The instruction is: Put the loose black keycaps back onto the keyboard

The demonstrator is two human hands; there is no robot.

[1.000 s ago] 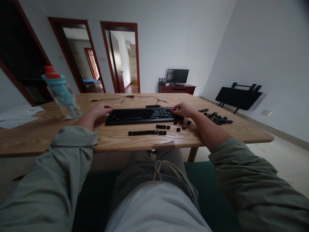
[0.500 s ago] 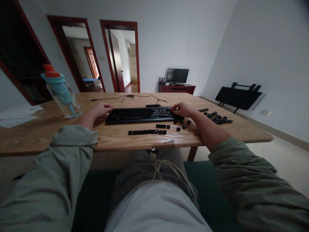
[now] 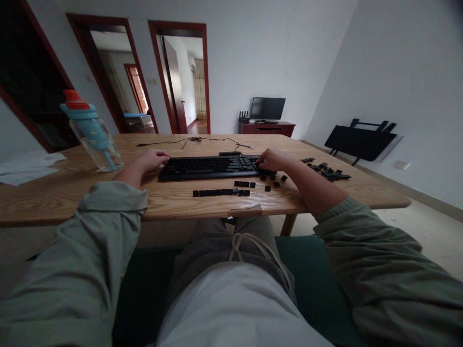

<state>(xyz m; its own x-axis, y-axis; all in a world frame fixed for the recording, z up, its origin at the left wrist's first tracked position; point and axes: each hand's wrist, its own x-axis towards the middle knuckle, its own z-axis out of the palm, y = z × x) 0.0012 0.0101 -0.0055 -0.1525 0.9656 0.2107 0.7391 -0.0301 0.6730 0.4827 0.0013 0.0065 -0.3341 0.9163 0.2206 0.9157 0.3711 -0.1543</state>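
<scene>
A black keyboard (image 3: 211,166) lies flat on the wooden table in front of me. My left hand (image 3: 154,160) has its fingers closed on the keyboard's upper left corner. Over the number pad at the right end, my right hand (image 3: 274,160) points down with thumb and fingers pinched together; whatever is between the fingertips is too small to make out. A row of loose black keycaps (image 3: 217,192) lies on the near side of the keyboard, with a shorter row (image 3: 244,184) just above it. Several single keycaps (image 3: 267,188) are scattered below my right hand.
A pile of black keycaps (image 3: 329,172) sits to the right of my right forearm. At the left stand a clear bottle (image 3: 97,140) with a blue and red lid and white tissue (image 3: 31,166). A thin black cable (image 3: 166,142) runs behind the keyboard on the table (image 3: 173,205).
The whole view has shifted slightly as my head moved. Both hands stay at the two ends of the keyboard, the right fingertips a little lower against the keys.
</scene>
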